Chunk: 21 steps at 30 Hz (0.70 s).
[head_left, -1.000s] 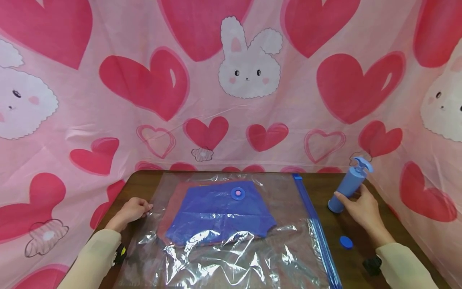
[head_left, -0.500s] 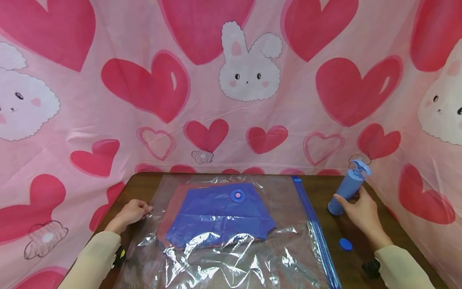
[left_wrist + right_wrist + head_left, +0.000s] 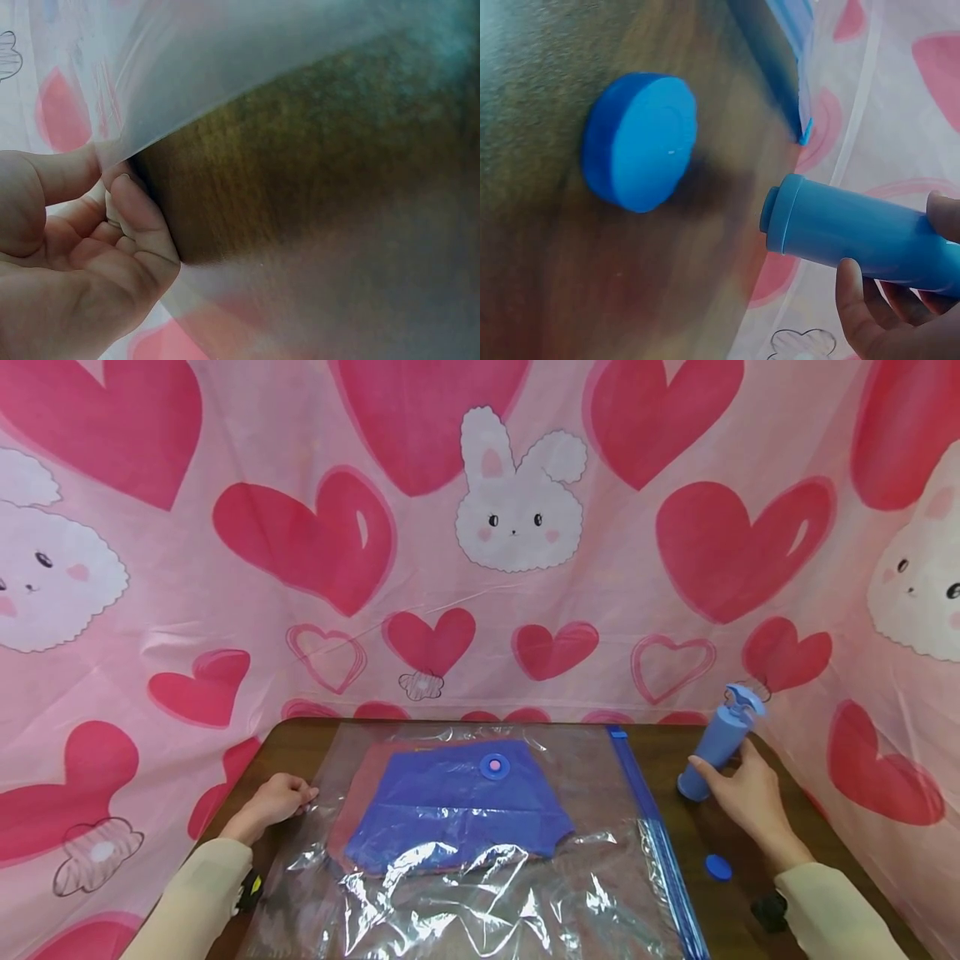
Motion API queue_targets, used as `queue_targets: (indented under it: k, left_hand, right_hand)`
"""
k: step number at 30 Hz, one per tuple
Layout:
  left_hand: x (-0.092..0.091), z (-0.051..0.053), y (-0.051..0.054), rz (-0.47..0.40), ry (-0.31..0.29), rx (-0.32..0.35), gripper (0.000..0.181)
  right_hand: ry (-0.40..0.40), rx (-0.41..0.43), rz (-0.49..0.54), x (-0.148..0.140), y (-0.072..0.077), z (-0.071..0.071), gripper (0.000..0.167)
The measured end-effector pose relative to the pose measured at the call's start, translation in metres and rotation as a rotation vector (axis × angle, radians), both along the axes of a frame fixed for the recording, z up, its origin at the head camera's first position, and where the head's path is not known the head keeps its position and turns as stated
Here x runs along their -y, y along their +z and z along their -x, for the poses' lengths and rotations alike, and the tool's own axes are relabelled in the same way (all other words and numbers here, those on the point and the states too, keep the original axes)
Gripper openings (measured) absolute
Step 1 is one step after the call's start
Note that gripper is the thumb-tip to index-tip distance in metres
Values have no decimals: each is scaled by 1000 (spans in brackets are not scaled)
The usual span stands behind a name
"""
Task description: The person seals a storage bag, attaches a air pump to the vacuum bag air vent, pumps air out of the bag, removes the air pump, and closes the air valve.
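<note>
A clear plastic vacuum storage bag [image 3: 600, 777] lies flat, with a folded blue cloth [image 3: 450, 810] and a reddish cloth [image 3: 356, 797] inside. Its round blue valve [image 3: 495, 767] has a pink centre and sits over the blue cloth. At the bag's left edge my left hand [image 3: 276, 799] pinches the film between thumb and fingers; the left wrist view shows the film [image 3: 195, 82] lifted there. On the right, my right hand [image 3: 746, 789] grips a light blue hand pump [image 3: 716, 745] round its barrel. The pump is tilted, its T-shaped handle uppermost and its nozzle end downward.
A round blue cap [image 3: 717, 867] lies on the dark wooden table [image 3: 675, 747], right of the bag's blue zip strip [image 3: 656, 835]. A pink curtain [image 3: 517, 602] with hearts and rabbits surrounds the table at the back and sides.
The right hand has shifted the pump slightly left and a little up over the last half second. The left hand keeps its pinch on the bag's edge. The head view has tilted slightly.
</note>
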<state>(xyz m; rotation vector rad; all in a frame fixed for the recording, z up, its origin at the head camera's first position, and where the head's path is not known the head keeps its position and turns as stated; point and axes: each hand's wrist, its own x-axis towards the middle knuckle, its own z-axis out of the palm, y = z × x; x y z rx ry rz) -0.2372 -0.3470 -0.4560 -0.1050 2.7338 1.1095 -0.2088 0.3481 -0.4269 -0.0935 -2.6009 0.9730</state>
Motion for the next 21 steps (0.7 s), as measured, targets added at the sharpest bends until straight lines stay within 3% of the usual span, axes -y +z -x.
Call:
queue_targets:
  k: [13, 21]
  left_hand:
    - [2, 0, -4, -22, 0, 4, 30]
    - [2, -1, -1, -25, -3, 13, 29]
  right_hand:
    - [21, -44, 31, 20, 9, 4, 68]
    - [40, -128, 28, 32, 12, 9, 61]
